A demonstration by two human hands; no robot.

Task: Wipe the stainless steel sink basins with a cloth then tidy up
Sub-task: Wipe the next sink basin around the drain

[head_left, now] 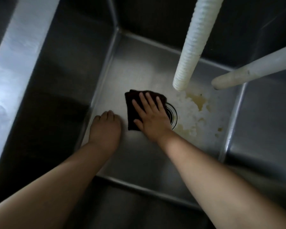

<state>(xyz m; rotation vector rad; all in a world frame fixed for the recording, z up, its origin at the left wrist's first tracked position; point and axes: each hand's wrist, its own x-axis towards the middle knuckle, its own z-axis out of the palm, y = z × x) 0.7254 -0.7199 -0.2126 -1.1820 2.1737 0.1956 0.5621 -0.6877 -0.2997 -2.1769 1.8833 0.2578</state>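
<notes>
Head view: right hand [149,115], fingers flat and spread, presses a dark folded cloth [135,109] onto the steel basin floor [139,156] beside the drain [172,115], while left hand [106,128] rests loosely curled, grasping nothing.

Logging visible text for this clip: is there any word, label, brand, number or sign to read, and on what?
None: no readable text in this view.
Sink: bare steel, no stamp seen.
Cloth: plain dark, no tag visible, under the right hand.
Ribbed hose and smooth pipe: white, unmarked.
Drain: half covered, nothing legible.
Left hand: rests on the sink floor, holding nothing.
</notes>
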